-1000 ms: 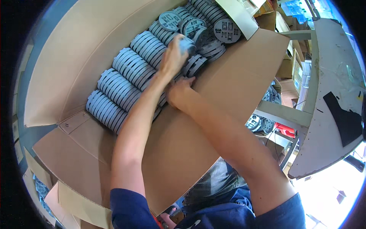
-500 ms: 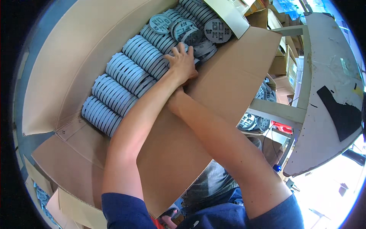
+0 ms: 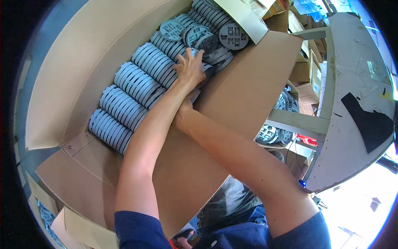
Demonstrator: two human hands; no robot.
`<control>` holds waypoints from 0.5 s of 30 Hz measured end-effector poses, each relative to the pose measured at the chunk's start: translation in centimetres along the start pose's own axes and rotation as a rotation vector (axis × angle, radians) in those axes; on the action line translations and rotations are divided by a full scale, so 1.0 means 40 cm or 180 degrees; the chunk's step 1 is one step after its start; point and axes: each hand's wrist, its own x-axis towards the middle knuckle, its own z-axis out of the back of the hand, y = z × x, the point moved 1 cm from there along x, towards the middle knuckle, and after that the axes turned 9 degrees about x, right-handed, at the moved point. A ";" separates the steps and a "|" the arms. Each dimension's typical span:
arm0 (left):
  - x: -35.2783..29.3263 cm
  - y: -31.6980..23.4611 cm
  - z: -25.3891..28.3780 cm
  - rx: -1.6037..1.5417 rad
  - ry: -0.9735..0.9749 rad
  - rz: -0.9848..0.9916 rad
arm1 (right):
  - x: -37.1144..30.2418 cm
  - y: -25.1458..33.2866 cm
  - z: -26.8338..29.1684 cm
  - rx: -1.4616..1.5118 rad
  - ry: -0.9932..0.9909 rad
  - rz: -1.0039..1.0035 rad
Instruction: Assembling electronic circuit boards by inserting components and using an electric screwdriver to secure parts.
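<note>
Inside a large open cardboard box (image 3: 232, 79), round grey discs (image 3: 139, 85) stand on edge in several slanting rows. My left hand (image 3: 190, 70) reaches over the discs near the box's right wall, its bent fingers spread and gripping at the disc edges. Just below it, my right hand (image 3: 187, 103) is tucked under the left wrist. Its fingers are hidden, so what they hold cannot be seen. Beyond my fingers several discs lie flat or tilted on the rows, among them a pale disc (image 3: 172, 30) and a darker disc (image 3: 233, 36) with rectangular markings.
Box flaps stick out at the lower left (image 3: 76, 174) and the top right (image 3: 244, 16). To the right stands a worn pale board (image 3: 365, 74) on a frame. Behind that frame are smaller cartons (image 3: 304, 74) and more grey discs (image 3: 268, 133).
Both my hands have shifted a little left and toward me along the discs. The view has also shifted slightly.
</note>
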 end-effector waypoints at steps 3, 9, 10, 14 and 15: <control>-0.009 0.050 -0.006 -0.0112 0.0000 0.0069 | 0.008 0.008 0.127 0.0518 0.0462 -0.0197; 0.032 0.220 0.035 -0.1143 0.0037 0.0276 | -0.064 -0.083 0.262 0.1233 0.1087 -0.0365; 0.032 0.252 0.051 -0.1656 0.0267 0.0228 | -0.071 -0.105 0.256 0.1278 0.1045 -0.0188; 0.001 0.351 0.080 -0.3437 0.0900 0.0647 | -0.075 -0.115 0.238 0.1195 0.0664 -0.0143; -0.017 0.381 0.078 -0.4070 0.1103 0.0907 | -0.073 -0.109 0.236 0.1138 0.0500 -0.0191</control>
